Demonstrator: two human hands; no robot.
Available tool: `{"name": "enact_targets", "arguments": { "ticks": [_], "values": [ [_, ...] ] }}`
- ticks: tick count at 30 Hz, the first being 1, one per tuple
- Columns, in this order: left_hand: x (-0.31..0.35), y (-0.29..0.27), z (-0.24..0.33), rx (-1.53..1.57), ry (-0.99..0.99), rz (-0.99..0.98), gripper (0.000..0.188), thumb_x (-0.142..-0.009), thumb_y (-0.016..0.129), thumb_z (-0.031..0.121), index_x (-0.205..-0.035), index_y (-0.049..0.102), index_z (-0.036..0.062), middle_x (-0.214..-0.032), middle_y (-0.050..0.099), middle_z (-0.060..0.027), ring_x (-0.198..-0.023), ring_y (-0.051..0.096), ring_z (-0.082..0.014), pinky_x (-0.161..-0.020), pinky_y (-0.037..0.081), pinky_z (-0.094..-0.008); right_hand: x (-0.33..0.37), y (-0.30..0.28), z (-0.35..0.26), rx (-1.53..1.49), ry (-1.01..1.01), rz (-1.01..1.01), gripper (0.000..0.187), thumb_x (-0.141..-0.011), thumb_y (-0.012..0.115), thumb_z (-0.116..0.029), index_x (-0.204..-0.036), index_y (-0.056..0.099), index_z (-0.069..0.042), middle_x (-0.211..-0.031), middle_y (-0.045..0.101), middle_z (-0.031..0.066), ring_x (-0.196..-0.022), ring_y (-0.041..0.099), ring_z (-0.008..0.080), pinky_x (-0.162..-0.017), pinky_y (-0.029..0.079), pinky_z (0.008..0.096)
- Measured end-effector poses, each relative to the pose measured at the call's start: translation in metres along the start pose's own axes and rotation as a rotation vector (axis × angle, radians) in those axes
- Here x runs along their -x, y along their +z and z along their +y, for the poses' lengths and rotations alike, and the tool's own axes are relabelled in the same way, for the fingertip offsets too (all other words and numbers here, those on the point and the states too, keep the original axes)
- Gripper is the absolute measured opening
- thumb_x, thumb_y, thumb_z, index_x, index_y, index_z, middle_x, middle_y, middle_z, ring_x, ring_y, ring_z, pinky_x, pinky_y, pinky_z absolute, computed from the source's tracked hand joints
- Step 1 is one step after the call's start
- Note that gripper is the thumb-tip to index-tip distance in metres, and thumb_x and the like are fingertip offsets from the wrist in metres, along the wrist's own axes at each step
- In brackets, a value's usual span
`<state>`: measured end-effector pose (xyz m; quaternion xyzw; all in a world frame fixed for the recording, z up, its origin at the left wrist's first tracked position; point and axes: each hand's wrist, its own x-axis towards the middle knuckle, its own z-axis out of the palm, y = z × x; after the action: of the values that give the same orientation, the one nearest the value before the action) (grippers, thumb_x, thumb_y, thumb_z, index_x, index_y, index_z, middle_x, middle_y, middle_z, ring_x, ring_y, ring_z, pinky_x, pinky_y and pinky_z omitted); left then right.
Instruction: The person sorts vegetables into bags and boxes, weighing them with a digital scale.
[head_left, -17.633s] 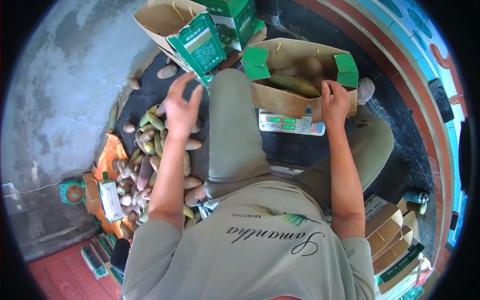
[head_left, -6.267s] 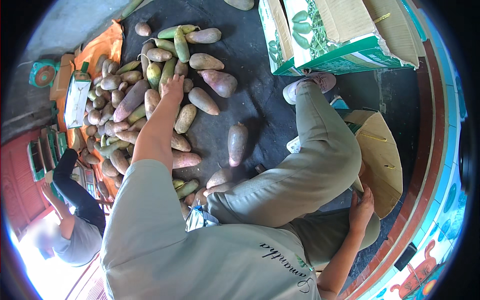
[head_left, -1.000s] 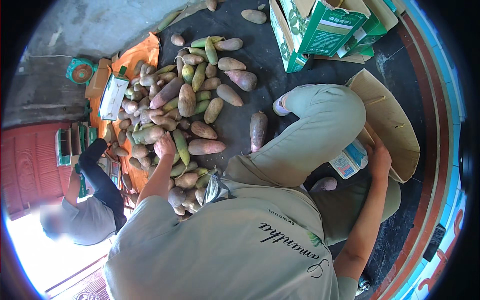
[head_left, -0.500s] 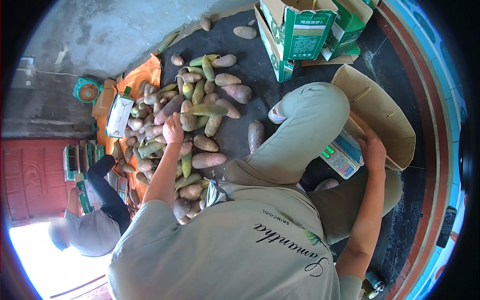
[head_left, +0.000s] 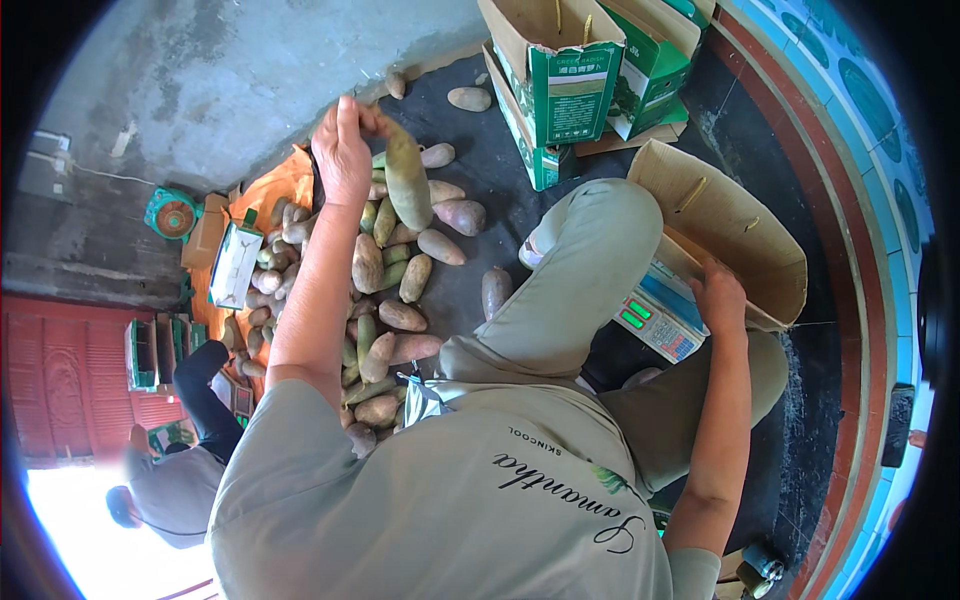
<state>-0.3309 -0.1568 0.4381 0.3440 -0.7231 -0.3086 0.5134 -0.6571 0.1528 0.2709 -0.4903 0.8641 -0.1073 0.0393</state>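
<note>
My left hand [head_left: 343, 150] is raised over the far part of a radish pile. It is closed on one end of a long green radish [head_left: 407, 182], which hangs down from the fingers. Beneath and around it lie many radishes, some greenish, some purplish-brown, such as a plump one [head_left: 460, 217]. On my right, my right hand [head_left: 720, 298] grips the near wall of an open cardboard box [head_left: 728, 208]. That box leans beside my knee, over a digital scale [head_left: 655, 325] with lit green displays. The box's contents are hidden from here.
Green printed cartons [head_left: 575, 90] stand at the far right. A single radish [head_left: 496, 292] lies by my shin on the dark sheet [head_left: 500, 160]. At far left are a green fan [head_left: 172, 213], a white-topped box [head_left: 236, 265] and another person [head_left: 180, 485] seated. A tiled wall curves along the right.
My left hand has risen from the pile and moved away from me, carrying the radish, which now hangs downward. My right hand stays on the box. The whole view has shifted slightly.
</note>
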Motion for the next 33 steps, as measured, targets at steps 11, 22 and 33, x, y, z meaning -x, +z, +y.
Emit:
{"name": "enact_targets", "arguments": {
  "ticks": [11,22,33],
  "values": [
    [-0.019,0.114,0.123,0.683,0.469,-0.433,0.037,-0.098,0.036,0.027,-0.076,0.054,0.0024,-0.076,0.057,-0.0064,-0.071,0.052,-0.0137,-0.068,0.041,-0.0273,-0.007,0.001,-0.004,0.034,0.002,-0.021,0.022,-0.074,0.064,-0.021,-0.083,0.054,-0.004,-0.084,0.062,0.0167,-0.082,0.06,0.0332,-0.071,0.047,0.0429],
    [0.075,0.303,0.104,0.336,0.495,-0.616,0.044,-0.089,0.035,0.024,-0.055,0.057,0.0065,-0.066,0.058,-0.0166,-0.069,0.056,-0.0347,-0.07,0.045,-0.0446,-0.007,0.016,0.008,0.109,-0.002,-0.009,0.017,-0.079,0.054,-0.017,-0.091,0.058,-0.006,-0.081,0.063,0.0165,-0.077,0.062,0.0325,-0.069,0.049,0.0427],
    [0.154,0.332,0.077,-0.116,0.459,-1.121,0.029,-0.086,0.042,0.022,-0.076,0.062,0.003,-0.079,0.061,-0.0169,-0.082,0.059,-0.0333,-0.075,0.046,-0.0443,-0.007,0.033,0.019,-0.03,-0.043,0.209,0.015,-0.079,0.053,-0.014,-0.09,0.059,-0.005,-0.08,0.062,0.0181,-0.076,0.061,0.0363,-0.066,0.048,0.0458]
  ]
}}
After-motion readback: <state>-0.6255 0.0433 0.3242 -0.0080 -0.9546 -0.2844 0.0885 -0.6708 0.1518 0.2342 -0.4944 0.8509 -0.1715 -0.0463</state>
